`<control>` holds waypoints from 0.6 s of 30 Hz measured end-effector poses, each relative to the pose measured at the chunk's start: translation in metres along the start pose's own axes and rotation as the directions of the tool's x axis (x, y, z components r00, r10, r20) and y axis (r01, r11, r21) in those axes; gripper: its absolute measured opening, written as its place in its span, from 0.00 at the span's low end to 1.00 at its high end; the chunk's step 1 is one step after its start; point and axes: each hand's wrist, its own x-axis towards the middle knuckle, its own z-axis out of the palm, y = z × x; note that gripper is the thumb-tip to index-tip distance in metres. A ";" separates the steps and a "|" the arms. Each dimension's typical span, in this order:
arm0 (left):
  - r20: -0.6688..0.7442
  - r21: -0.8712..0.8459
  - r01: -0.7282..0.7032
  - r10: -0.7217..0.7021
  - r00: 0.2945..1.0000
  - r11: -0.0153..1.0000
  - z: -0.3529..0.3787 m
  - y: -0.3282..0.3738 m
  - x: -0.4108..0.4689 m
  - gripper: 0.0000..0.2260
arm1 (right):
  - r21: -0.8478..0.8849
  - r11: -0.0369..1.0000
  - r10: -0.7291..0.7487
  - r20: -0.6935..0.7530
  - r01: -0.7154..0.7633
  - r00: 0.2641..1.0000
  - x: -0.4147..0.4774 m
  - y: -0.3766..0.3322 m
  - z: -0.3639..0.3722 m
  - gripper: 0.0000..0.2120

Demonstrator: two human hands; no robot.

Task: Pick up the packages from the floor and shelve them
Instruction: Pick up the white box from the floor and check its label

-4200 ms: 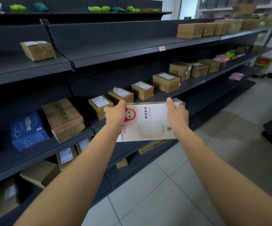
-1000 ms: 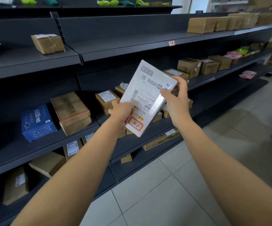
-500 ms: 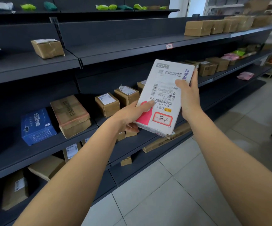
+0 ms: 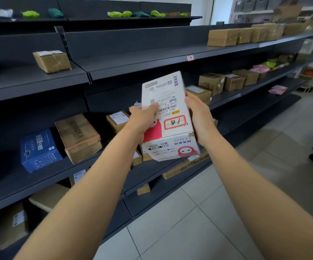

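Dark shelving (image 4: 151, 59) behind both hands (image 4: 142, 121) gripping white box (image 4: 167, 117)

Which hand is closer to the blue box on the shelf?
Left. The left hand grips the white package's side facing the blue box; the right hand grips its far side.

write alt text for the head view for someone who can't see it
Two bare hands, left hand and right hand, hold a white box with a shipping label in front of dark shelves. The shelves carry scattered brown boxes and one blue box; pale floor tiles lie below.
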 end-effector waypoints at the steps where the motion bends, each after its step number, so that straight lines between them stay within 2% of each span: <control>1: 0.001 0.005 0.000 0.000 1.000 1.000 0.001 0.004 -0.001 0.30 | -0.003 1.000 -0.006 0.015 0.006 1.000 0.001 -0.002 -0.001 0.15; 5: 0.051 0.007 -0.041 0.040 0.998 0.999 0.006 0.011 -0.005 0.27 | 0.044 0.999 0.015 0.027 -0.017 1.000 0.003 -0.005 -0.010 0.14; 8: 0.047 0.019 -0.051 0.050 0.998 0.999 0.015 0.009 -0.004 0.30 | 0.000 1.000 0.028 0.018 -0.028 0.999 0.003 -0.004 -0.015 0.16; 10: 0.041 0.006 -0.087 0.087 0.995 0.996 0.023 0.008 -0.002 0.25 | -0.033 0.999 0.032 0.014 -0.031 0.999 0.003 -0.001 -0.023 0.14; 13: 0.014 -0.044 -0.238 0.238 0.971 0.970 0.041 0.010 -0.002 0.17 | 0.044 0.998 0.033 0.004 -0.033 0.999 0.003 0.003 -0.035 0.14; 18: 0.029 -0.062 -0.476 0.479 0.878 0.877 0.078 0.017 -0.003 0.16 | 0.210 0.975 -0.077 -0.010 0.078 0.997 0.005 -0.012 -0.060 0.17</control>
